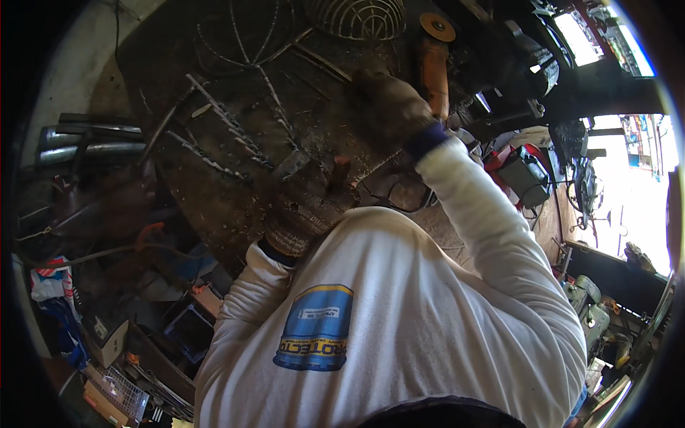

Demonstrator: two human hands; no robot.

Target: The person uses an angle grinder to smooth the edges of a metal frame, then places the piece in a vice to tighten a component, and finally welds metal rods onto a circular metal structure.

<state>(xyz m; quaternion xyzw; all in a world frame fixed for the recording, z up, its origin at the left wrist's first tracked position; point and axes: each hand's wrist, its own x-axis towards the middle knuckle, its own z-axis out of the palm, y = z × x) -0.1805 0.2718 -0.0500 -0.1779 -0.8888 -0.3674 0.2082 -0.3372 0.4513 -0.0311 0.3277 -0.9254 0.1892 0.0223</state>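
Long-sleeved shirt [407, 299]: white, printed pail [303, 324] in blue with yellow rim and pale label. Left glove [296, 217]: dark brown, pale speckled rows, black cuff [277, 253]. Right glove [389, 107]: dark brown to tan, blue-violet cuff [426, 140]. Angle grinder [434, 71]: worn orange body, paler orange disc [437, 27]. Twisted rods [230, 123]: silver-grey, beaded light-dark pattern. Tabletop [200, 196]: near-black brown, flecked lighter. Wire cage [367, 27]: beige ribs, concentric arcs. Pipes [93, 150] at left: shiny silver-grey. Boxy machine [524, 177] at right: red, grey-green panel.

Yellow capitals [314, 347] stood across the blue print [314, 329] of the white shirt [428, 328]; smaller lettering [317, 313] marked its pale label [330, 312].
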